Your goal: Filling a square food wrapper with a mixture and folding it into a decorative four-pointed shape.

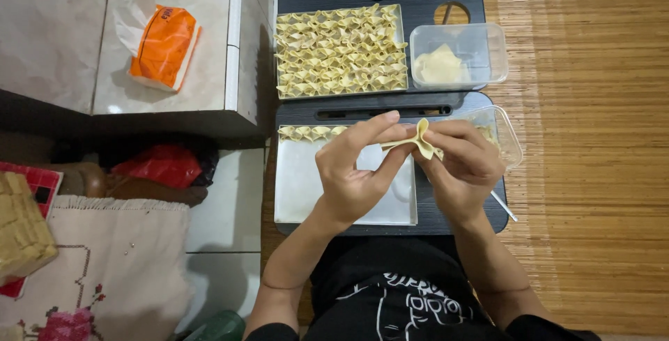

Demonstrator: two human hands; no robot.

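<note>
My left hand (355,167) and my right hand (460,163) together pinch a pale yellow dumpling wrapper (419,139), folded between the fingertips of both. They hover over a white tray (306,188) on a near black lap table (460,219). Along that tray's top edge lie a few folded dumplings (310,132). Farther away, a second tray (339,50) is packed with several rows of folded dumplings. My right hand hides most of a clear container (505,132).
A clear plastic tub (456,55) with flat wrappers sits on the far black table. An orange tissue pack (164,45) lies on the tiled ledge at left. A woven mat (592,139) covers the right. An embroidered cloth (104,264) and red bag (160,165) lie at left.
</note>
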